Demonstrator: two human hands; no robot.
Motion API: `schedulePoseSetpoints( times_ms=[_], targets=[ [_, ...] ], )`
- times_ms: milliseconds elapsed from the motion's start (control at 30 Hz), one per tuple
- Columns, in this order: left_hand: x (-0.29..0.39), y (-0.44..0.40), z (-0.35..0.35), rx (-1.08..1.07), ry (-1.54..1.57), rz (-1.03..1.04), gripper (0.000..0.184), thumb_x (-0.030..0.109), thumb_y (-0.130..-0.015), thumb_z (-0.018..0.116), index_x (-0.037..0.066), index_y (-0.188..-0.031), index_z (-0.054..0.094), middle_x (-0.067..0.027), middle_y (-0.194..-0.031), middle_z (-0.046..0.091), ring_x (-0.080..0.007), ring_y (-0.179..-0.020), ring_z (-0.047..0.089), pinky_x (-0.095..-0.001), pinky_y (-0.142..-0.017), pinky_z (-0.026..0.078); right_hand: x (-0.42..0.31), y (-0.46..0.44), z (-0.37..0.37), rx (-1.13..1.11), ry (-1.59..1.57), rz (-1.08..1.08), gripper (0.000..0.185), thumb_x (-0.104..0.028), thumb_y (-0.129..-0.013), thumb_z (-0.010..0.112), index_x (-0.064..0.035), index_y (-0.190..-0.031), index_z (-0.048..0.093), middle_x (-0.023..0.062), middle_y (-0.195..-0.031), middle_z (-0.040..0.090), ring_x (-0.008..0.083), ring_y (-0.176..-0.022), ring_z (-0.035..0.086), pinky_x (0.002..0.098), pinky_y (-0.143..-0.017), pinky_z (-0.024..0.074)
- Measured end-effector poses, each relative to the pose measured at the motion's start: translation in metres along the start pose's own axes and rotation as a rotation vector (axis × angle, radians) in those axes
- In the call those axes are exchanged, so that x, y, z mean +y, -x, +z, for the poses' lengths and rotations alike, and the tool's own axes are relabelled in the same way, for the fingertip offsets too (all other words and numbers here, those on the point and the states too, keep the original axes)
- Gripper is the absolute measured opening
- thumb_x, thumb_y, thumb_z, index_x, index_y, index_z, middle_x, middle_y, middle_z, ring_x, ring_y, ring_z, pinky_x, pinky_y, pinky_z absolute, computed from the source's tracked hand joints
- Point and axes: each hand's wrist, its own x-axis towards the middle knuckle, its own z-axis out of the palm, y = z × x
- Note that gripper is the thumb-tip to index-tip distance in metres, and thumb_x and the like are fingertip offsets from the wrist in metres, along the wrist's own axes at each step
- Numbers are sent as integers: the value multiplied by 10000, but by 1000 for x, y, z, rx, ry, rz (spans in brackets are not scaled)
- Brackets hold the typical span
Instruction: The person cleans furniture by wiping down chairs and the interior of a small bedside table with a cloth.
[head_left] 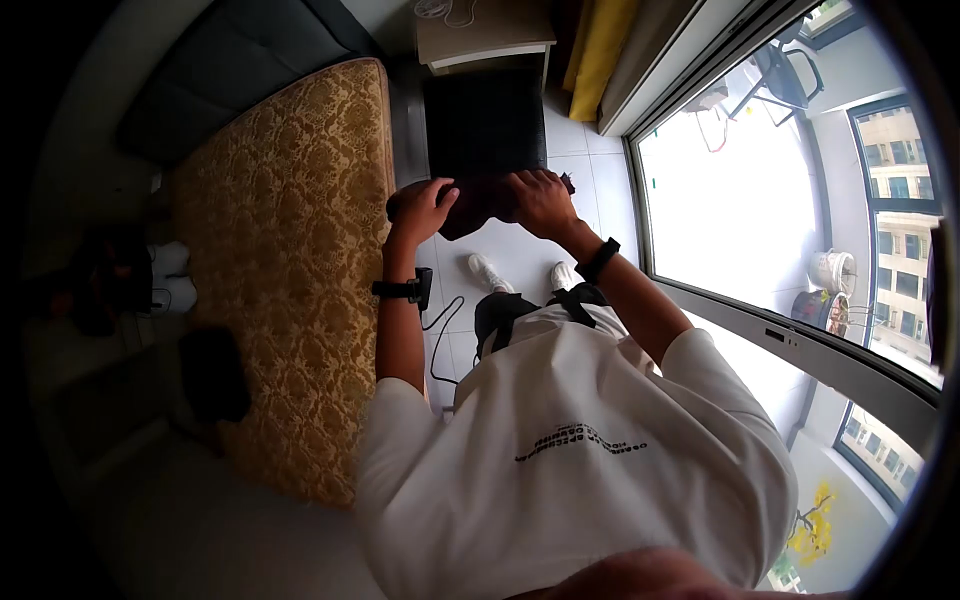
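A dark maroon cloth (474,208) is stretched between my two hands, its lower edge sagging in the middle. On its left end my left hand (422,210) is closed, thumb toward the cloth. My right hand (543,203) grips the right end with bent fingers, and a frayed-looking bit of fabric sticks out beyond them. Just past the cloth lies a flat black padded surface (485,120), whose near edge the cloth partly covers. The cloth's exact kind cannot be made out.
To the left stands a bed with a gold patterned mattress (300,220). A wooden cabinet (485,35) is at the far end, beside a yellow curtain (603,55). A sliding glass door frame (740,320) runs along the right. A black cable (437,350) hangs by my left arm.
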Motion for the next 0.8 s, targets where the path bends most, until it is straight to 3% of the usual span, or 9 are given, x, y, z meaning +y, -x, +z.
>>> schedulePoseSetpoints(
  times_ms=[67, 133, 300, 367, 500, 567, 700, 733, 800],
  targets=[
    [-2, -19, -5, -63, 184, -112, 377, 361, -999, 530, 85, -1237, 626, -148, -1136, 698, -308, -1007, 678, -398, -871, 524, 0, -27, -15, -33, 56, 37, 358, -259, -858, 607, -86, -1172, 602, 136, -1173, 674, 326, -1126, 630, 444, -969, 477],
    [-41, -38, 9, 57, 339, -229, 330, 296, -984, 556, 47, -1186, 634, -175, -1105, 700, -335, -1016, 676, -430, -857, 537, -3, -48, -24, -432, -121, 281, 439, -410, -913, 511, -77, -1173, 626, 180, -1191, 670, 358, -1155, 617, 461, -968, 484],
    [-52, -51, 16, 188, 38, -445, 333, 270, -976, 570, 10, -1176, 633, -182, -1070, 703, -293, -997, 685, -394, -839, 544, 17, -54, 0, -443, -128, 214, 492, -447, -959, 415, -94, -1166, 687, 218, -1173, 674, 380, -1066, 665, 460, -944, 505],
    [-59, -48, 26, 136, 558, -383, 326, 286, -975, 585, 40, -1181, 643, -140, -1067, 710, -234, -967, 690, -364, -846, 536, 6, -37, -18, -491, -33, 150, 437, -357, -973, 410, -75, -1180, 672, 232, -1128, 683, 377, -1055, 666, 452, -927, 524],
    [-44, -15, 20, 256, 897, -478, 354, 331, -993, 565, 46, -1185, 652, -107, -1082, 707, -227, -1007, 681, -368, -926, 515, 38, -19, 31, -498, -115, -32, 381, -263, -970, 425, -37, -1110, 698, 242, -1094, 687, 361, -1047, 666, 421, -926, 523],
    [-28, 8, 12, 222, 973, -536, 321, 268, -979, 594, 46, -1208, 626, -79, -1110, 698, -206, -1020, 666, -306, -914, 491, 66, -23, 100, -492, -92, -324, 344, -175, -928, 430, -13, -967, 731, 230, -1002, 708, 389, -915, 695, 439, -807, 545],
    [-64, 37, 58, 200, 612, -329, 287, 267, -977, 563, 71, -1170, 646, -100, -1077, 696, -228, -1065, 649, -368, -912, 498, 16, 26, -1, -576, -438, 47, 357, -221, -937, 490, 20, -1162, 628, 224, -1005, 705, 365, -930, 688, 429, -834, 544],
    [-38, 50, 52, 85, 350, -395, 288, 274, -964, 568, 70, -1149, 653, -113, -1081, 695, -254, -1037, 654, -391, -893, 506, 3, 27, -24, -758, -371, 17, 396, -277, -953, 479, -55, -1266, 575, 236, -1161, 641, 385, -1056, 636, 451, -895, 523],
    [-4, 87, 63, 6, -85, -338, 287, 284, -941, 575, 73, -1114, 665, -126, -1073, 693, -302, -985, 653, -419, -869, 514, 0, 39, -15, -774, -350, -75, 402, -285, -957, 471, -62, -1278, 567, 238, -1179, 630, 389, -1073, 626, 462, -902, 518]
  ],
)
